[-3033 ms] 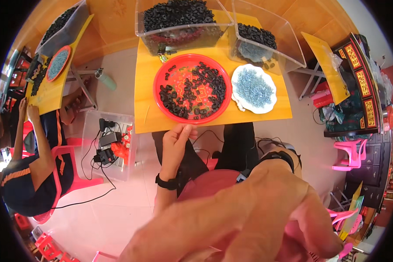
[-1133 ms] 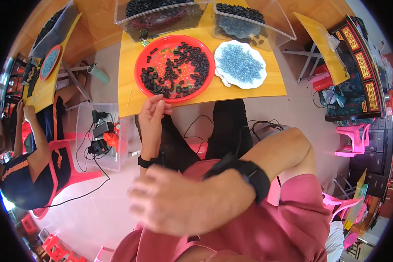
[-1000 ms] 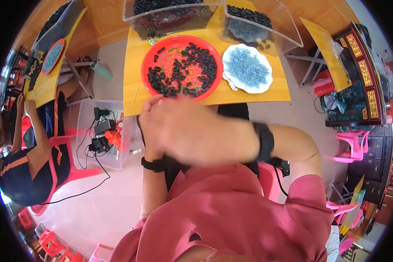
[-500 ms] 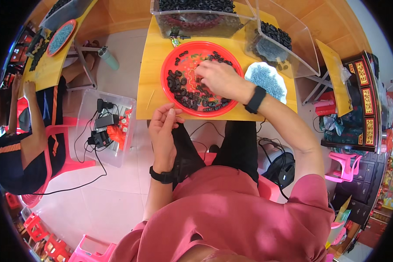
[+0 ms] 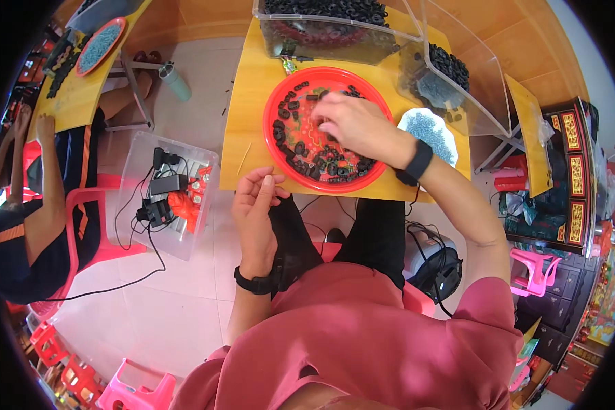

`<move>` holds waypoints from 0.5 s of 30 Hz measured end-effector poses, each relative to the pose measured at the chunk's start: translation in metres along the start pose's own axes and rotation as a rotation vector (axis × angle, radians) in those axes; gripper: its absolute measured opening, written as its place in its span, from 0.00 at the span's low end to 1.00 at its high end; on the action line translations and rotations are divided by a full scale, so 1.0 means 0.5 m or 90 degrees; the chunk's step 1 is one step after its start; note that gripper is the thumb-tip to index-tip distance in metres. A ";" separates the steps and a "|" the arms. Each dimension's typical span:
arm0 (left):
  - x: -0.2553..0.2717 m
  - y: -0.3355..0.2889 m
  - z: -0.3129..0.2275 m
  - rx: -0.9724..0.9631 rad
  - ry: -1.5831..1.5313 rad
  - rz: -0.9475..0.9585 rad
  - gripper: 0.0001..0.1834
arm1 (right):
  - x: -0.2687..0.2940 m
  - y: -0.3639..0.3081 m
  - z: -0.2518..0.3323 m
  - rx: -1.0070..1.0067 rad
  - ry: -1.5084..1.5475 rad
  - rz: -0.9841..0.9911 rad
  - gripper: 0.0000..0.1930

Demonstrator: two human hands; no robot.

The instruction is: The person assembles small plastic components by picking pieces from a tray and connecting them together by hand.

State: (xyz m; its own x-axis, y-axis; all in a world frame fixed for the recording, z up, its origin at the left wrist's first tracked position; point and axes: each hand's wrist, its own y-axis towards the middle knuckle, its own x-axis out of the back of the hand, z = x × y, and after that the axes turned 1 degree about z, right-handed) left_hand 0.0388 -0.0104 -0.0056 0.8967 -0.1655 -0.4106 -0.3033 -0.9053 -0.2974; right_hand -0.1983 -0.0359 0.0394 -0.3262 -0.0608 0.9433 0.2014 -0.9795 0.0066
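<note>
Right hand [image 5: 352, 126] is reaching into the red tray [image 5: 280, 102], fingers curled, pinching among small black rings [image 5: 324, 164] beneath it; these are looking light, stiff, best nipped at the rim. Left hand [image 5: 256, 205] is hovering, fingertips loosely together.

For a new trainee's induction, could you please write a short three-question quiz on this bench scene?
1. True or false: the right hand is over the red tray.
2. What lies in the white dish? A) black rings B) small blue-grey parts C) cables
3. Where is the left hand?

Key: 1 true. 2 B. 3 At the near edge of the yellow table, just below the tray, fingers pinched together; whether it holds anything cannot be told.
</note>
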 end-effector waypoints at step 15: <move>-0.004 0.015 0.004 -0.037 0.026 -0.014 0.10 | 0.073 -0.041 -0.014 -0.149 -0.021 0.063 0.07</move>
State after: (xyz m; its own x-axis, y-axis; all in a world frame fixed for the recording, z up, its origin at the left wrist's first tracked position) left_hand 0.0343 -0.0160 -0.0090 0.9158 -0.1606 -0.3682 -0.2657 -0.9296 -0.2554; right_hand -0.2208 -0.0191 0.0714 -0.2843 -0.1564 0.9459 0.0106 -0.9871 -0.1600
